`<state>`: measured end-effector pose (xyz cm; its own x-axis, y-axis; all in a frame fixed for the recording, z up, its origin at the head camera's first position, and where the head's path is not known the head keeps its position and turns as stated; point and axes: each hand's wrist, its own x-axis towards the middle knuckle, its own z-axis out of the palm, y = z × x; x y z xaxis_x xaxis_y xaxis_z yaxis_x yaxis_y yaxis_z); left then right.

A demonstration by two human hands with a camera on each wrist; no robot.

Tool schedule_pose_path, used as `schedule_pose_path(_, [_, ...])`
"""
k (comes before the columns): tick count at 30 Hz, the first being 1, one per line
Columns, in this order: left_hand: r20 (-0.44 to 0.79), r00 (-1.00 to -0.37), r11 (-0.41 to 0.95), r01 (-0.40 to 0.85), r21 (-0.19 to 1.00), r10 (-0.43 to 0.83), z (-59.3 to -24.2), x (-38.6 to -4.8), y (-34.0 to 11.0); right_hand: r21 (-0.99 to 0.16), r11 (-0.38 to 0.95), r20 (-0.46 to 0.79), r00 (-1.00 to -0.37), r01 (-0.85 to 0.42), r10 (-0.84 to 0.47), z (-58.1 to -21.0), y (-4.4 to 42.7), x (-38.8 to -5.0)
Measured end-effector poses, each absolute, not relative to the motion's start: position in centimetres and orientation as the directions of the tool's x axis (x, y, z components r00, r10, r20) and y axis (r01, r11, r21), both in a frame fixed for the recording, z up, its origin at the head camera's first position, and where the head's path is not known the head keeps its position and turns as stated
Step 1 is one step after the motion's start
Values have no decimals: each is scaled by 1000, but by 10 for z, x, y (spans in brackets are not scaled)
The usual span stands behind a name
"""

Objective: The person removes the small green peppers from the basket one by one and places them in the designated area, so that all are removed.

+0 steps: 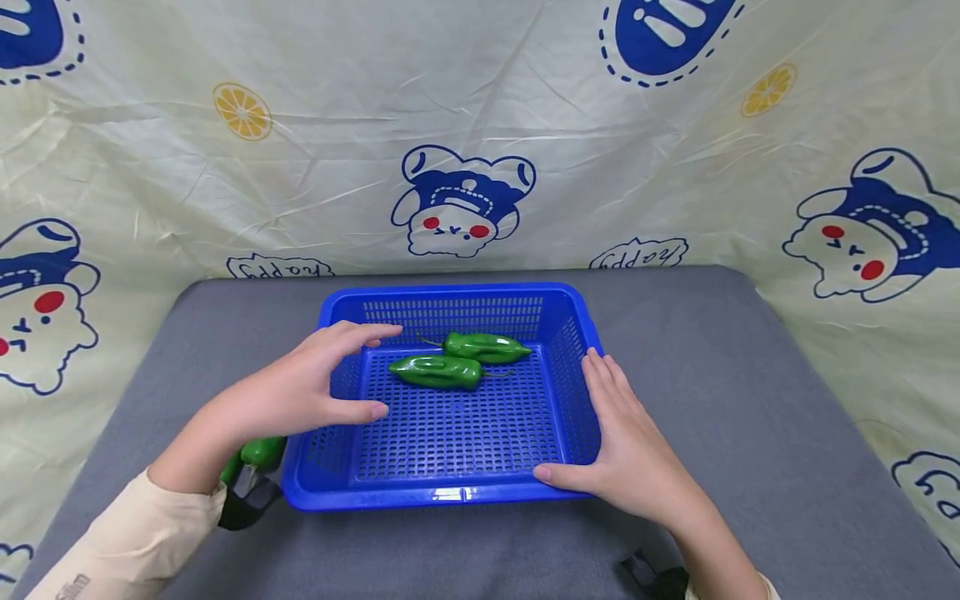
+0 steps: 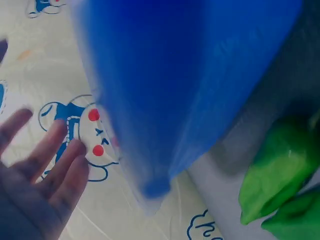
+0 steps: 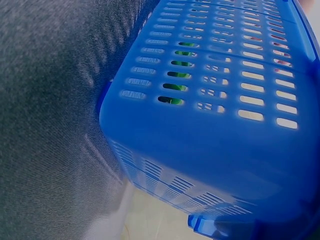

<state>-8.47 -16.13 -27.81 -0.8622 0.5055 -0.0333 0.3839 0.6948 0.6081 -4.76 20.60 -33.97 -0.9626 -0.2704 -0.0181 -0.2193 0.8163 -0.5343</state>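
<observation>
A blue plastic basket (image 1: 450, 493) with slotted walls stands on the grey table. Inside it lie two green peppers, the nearer one (image 1: 435, 372) in front of the farther one (image 1: 487, 347). Over the basket's left side hovers my left hand (image 1: 315, 379), thumb and fingers spread apart and holding nothing; its fingers (image 2: 50, 155) show loosely extended in the left wrist view. My right hand (image 1: 622, 442) rests at the right rim, fingers straight along it and thumb over the front right corner. The right wrist view shows mostly the basket's outer wall (image 3: 200, 135).
More green peppers (image 1: 262, 452) lie on the table (image 1: 697, 367) left of the basket, partly hidden by my left forearm. A pale cloth (image 1: 337, 183) printed with cartoon figures hangs behind the table and at its sides.
</observation>
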Motion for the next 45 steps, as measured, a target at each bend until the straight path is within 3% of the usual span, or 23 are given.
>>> schedule_pose_path(11, [-424, -675, 767, 347, 540, 604, -293, -80, -144, -533, 817, -21, -962, -219, -271, -340, 206, -48])
schedule_pose_path(26, [-496, -581, 763, 446, 468, 645, -320, -80, -127, -529, 821, -25, -963, -215, -269, -340, 206, -48])
schedule_pose_path(38, [-411, -595, 718, 499, 485, 691, -339, -81, -123, -538, 816, -27, -963, -212, -268, -340, 207, -48])
schedule_pose_path(45, [-296, -706, 733, 457, 505, 644, -346, -86, -121, -535, 819, -30, -964, -209, -265, -341, 208, -49])
